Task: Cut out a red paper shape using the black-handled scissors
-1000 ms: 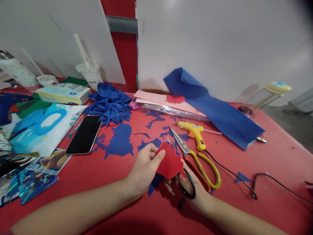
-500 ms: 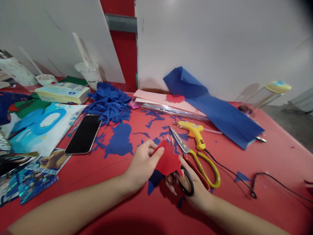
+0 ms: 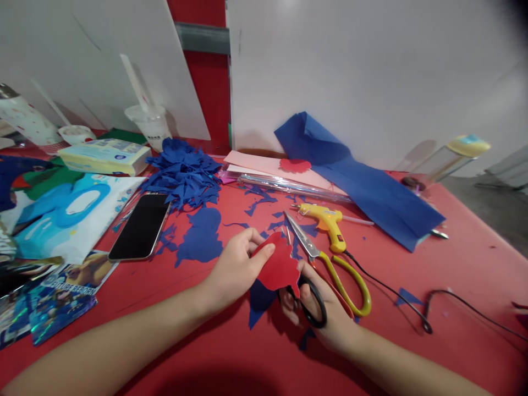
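My left hand (image 3: 243,258) pinches a piece of red paper (image 3: 277,267) with a scalloped right edge, thumb on top. Black-handled scissors (image 3: 317,301) sit in my right hand (image 3: 330,316), fingers through the loops. Their blades are mostly hidden behind the paper; a tip shows at its upper edge. Below the paper lies a dark blue scrap (image 3: 260,302) on the red table. Just right of the paper rests a larger pair of scissors (image 3: 311,250) with yellow and red handles. A yellow glue gun (image 3: 325,220) is beyond them.
Blue paper cuttings (image 3: 183,176) are heaped at back left, near a phone (image 3: 141,226), a tissue pack (image 3: 107,157) and a lidded cup (image 3: 149,124). A long blue sheet (image 3: 358,176) leans at the back. The glue gun's cord (image 3: 388,291) runs right. Cards (image 3: 61,308) lie at left.
My left hand has shifted slightly left with the red paper, which has turned a little. More of the scissors' handle and my right fingers shows.
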{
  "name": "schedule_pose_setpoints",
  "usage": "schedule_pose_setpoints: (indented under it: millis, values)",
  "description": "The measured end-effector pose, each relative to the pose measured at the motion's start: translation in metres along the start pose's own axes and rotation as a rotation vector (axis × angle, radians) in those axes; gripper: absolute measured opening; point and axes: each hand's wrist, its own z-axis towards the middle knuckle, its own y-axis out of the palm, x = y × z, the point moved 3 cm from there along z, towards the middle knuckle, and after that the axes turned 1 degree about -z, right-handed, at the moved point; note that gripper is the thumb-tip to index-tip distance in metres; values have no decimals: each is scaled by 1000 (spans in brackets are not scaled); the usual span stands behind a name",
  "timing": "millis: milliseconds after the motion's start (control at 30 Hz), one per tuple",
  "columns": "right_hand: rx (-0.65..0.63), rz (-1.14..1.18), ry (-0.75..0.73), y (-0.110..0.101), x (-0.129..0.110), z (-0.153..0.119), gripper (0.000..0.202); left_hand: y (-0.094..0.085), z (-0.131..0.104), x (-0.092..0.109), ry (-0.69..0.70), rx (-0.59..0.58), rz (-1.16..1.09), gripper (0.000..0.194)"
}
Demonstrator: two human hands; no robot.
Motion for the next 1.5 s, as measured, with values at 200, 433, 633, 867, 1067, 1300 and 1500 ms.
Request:
schedule_pose_setpoints:
  millis: [200,433,633,867,1067,1300,1500]
  values:
    - [-33,11,-22,-1,-1,1,40,-4,4,3,31,-19,44,19]
    - [8,8,-5,0,-4,2,43,-10,8,8,32,-52,133,18]
    - [-11,19,-17,0,-3,3,40,-14,11,12,56,-71,167,18]
    - [-168,31,-53,1,-9,3,38,-22,16,16,78,-182,276,20]
    - [-234,24,-40,1,-10,2,38,-25,15,21,97,-247,319,17]
    - [-229,29,-18,1,-9,2,39,-27,14,25,130,-276,347,16]
    - [-239,31,-5,2,-10,1,40,-28,14,26,139,-281,378,15]
